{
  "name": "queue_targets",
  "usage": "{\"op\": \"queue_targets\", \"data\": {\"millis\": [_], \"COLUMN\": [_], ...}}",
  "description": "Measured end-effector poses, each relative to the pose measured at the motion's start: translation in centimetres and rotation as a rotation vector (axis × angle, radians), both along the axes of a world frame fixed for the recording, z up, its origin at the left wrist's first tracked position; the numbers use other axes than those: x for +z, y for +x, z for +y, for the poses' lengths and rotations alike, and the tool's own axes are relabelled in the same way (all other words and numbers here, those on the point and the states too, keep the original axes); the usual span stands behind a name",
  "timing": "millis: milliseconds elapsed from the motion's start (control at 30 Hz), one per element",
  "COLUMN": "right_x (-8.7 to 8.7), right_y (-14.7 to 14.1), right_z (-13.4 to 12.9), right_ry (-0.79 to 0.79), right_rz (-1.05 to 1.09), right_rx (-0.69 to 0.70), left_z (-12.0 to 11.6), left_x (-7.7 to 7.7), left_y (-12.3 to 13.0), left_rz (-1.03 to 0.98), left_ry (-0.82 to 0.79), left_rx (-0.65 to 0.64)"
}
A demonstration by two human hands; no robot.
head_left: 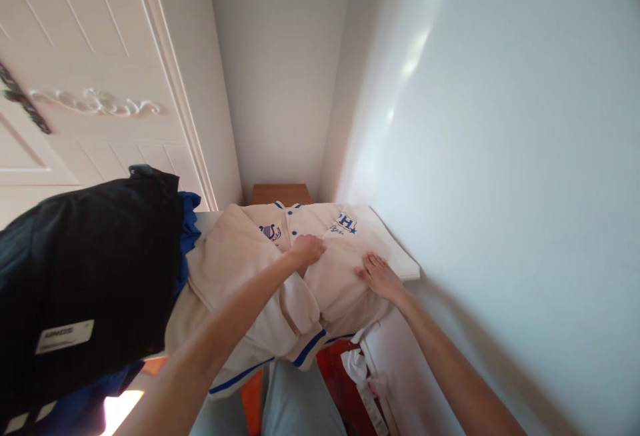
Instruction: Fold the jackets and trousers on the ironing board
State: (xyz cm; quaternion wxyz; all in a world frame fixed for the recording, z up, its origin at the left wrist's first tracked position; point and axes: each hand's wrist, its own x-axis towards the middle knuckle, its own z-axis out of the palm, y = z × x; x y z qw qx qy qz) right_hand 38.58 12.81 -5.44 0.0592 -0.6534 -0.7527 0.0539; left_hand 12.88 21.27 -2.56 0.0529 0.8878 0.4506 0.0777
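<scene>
A cream varsity jacket (225, 283) with blue striped trim, blue snap buttons and blue lettering lies spread out in front of me. Its hem hangs toward my legs. My left hand (307, 251) is closed on the jacket's front near the buttons, its fingertips partly hidden. Flat on the jacket's chest, below the lettering, rests my right hand (380, 277) with its fingers stretched out. A white board-like edge (404, 264) sticks out from under the jacket at the right.
Black clothing (100, 243) with a white label is piled at the left, over blue fabric (187, 223). A pale wall (500, 156) stands close on the right. A white panelled door (100, 43) is at the left, and a brown wooden surface (280, 193) sits behind the jacket.
</scene>
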Motion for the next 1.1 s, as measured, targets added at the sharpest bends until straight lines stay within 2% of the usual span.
{"op": "queue_targets", "data": {"millis": [67, 167, 233, 333, 433, 567, 733, 833, 933, 1033, 1100], "right_x": [1.2, 2.4, 2.2, 0.7, -0.8, -1.3, -1.0, 0.1, 1.9, 3.2, 3.1], "right_y": [-0.9, -2.7, -3.5, -2.9, -0.7, 2.0, 3.5, 3.3, 2.2, 0.8, 0.3], "right_z": [1.4, 4.6, 6.7, 7.9, 6.9, 4.2, 1.6, 1.6, 4.1, 8.4, 11.2], "right_ry": [0.032, 0.181, 0.221, 0.117, 0.066, 0.032, -0.058, -0.074, 0.074, 0.281, 0.262], "right_rz": [0.052, 0.097, 0.081, -0.001, -0.082, -0.119, -0.071, -0.041, 0.015, 0.049, 0.026], "right_rx": [0.002, 0.081, 0.132, 0.115, 0.077, -0.023, -0.130, -0.132, -0.110, -0.082, -0.058], "left_z": [1.3, 3.8, 5.4, 7.2, 8.4, 9.2, 9.5, 9.6, 10.3, 12.0, 13.5], "left_x": [1.0, 1.8, 1.6, 0.1, -2.0, -3.5, -3.5, -2.9, -2.0, -1.3, -1.4], "left_y": [1.7, 4.6, 6.2, 7.2, 6.6, 5.6, 5.3, 6.1, 8.4, 11.3, 12.8], "left_rz": [-0.001, -0.010, 0.006, 0.036, 0.037, 0.019, -0.032, -0.073, -0.113, -0.121, -0.084], "left_ry": [0.034, 0.071, 0.060, 0.008, -0.039, -0.050, 0.009, 0.074, 0.142, 0.176, 0.147], "left_rx": [0.010, -0.093, -0.180, -0.237, -0.233, -0.217, -0.224, -0.197, -0.176, -0.238, -0.304]}}
